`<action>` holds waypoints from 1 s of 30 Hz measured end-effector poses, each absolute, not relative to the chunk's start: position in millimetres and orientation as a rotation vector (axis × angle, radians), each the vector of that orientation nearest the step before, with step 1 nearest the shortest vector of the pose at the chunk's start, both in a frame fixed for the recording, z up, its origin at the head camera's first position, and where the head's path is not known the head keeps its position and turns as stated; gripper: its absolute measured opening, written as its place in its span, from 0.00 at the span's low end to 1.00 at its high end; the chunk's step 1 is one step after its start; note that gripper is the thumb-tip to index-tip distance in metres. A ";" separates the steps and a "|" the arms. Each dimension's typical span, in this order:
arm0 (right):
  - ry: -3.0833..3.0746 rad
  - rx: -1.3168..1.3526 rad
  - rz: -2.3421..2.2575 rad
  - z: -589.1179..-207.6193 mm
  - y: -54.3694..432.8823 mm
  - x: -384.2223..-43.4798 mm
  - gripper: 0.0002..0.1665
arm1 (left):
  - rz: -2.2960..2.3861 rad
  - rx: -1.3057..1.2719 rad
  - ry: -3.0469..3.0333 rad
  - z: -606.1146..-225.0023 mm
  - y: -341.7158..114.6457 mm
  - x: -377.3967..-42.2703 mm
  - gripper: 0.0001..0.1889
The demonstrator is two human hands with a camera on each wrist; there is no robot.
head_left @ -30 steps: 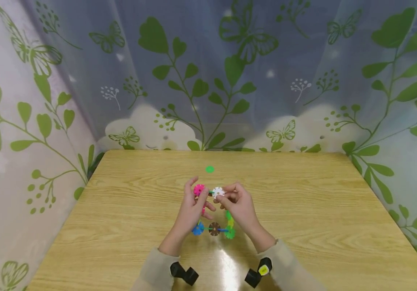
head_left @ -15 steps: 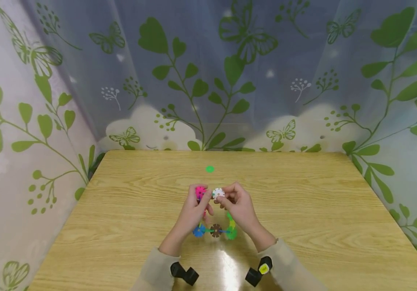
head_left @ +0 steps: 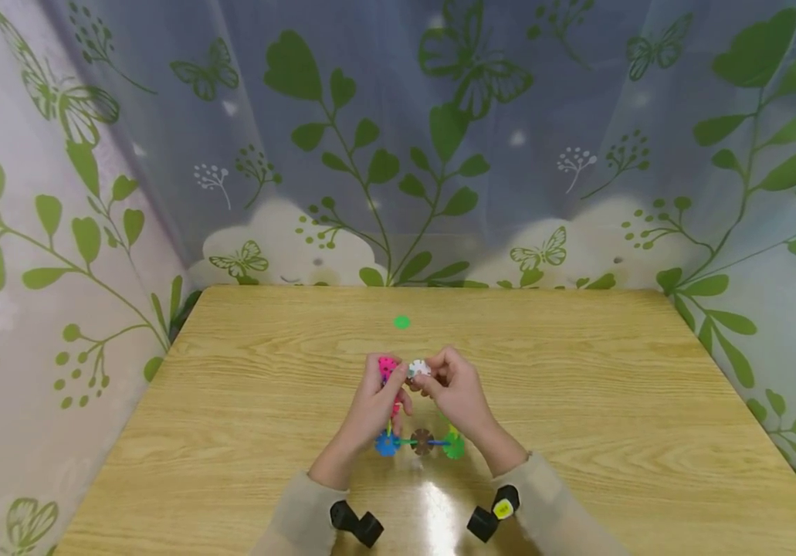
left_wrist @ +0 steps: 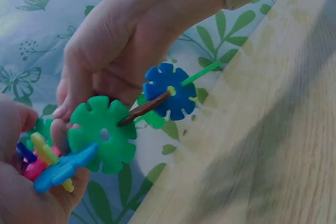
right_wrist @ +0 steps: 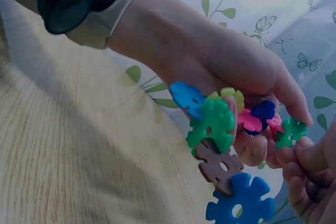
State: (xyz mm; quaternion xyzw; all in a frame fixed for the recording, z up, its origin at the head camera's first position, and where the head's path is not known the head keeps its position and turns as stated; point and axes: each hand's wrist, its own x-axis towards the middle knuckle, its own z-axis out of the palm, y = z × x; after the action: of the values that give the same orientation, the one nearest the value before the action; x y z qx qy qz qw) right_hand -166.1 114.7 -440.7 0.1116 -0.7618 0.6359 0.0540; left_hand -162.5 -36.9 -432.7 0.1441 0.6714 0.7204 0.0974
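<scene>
Slotted plastic snowflake discs are linked into a chain that hangs between both hands over the table. The left hand [head_left: 370, 401] holds one end, its thumb and fingers around a pink disc [head_left: 387, 364]. Opposite it, the right hand [head_left: 462, 392] pinches a white disc [head_left: 419, 370] between thumb and fingers. Thumbs of both hands nearly meet around a small green disc [right_wrist: 291, 132] in the right wrist view. Along the chain's near side run a blue disc [head_left: 387, 444], a brown disc [head_left: 421, 442] and a larger green disc [head_left: 454, 445]. Fingers hide parts of the chain's sides.
A loose green disc [head_left: 401, 322] lies on the wooden table [head_left: 245, 371] beyond the hands. Patterned curtains [head_left: 398, 154] enclose the table's back and sides. Each wrist carries a black camera, such as the left one [head_left: 356, 523].
The left hand has shifted slightly right, and its raised fingers have folded in behind the pink disc. Pink and white discs are closer together. The chain's near side has swung right.
</scene>
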 end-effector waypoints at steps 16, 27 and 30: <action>-2.454 0.452 1.626 -446.2 122.3 -175.7 0.10 | 2.200 0.340 2.013 -436.7 -45.2 -168.6 0.15; -2.410 0.406 1.599 -452.7 137.0 -188.3 0.09 | 2.184 0.308 2.041 -464.5 -50.4 -177.2 0.20; -2.413 0.379 1.615 -455.0 142.6 -194.9 0.09 | 2.193 0.308 2.050 -465.3 -51.6 -176.7 0.21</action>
State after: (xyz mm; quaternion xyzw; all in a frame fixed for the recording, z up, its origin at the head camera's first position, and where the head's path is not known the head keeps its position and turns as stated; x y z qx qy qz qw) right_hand -194.9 142.6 -455.0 0.1288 -0.8194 0.5483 0.1064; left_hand -176.7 -51.6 -465.3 0.1018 0.6780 0.7253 0.0617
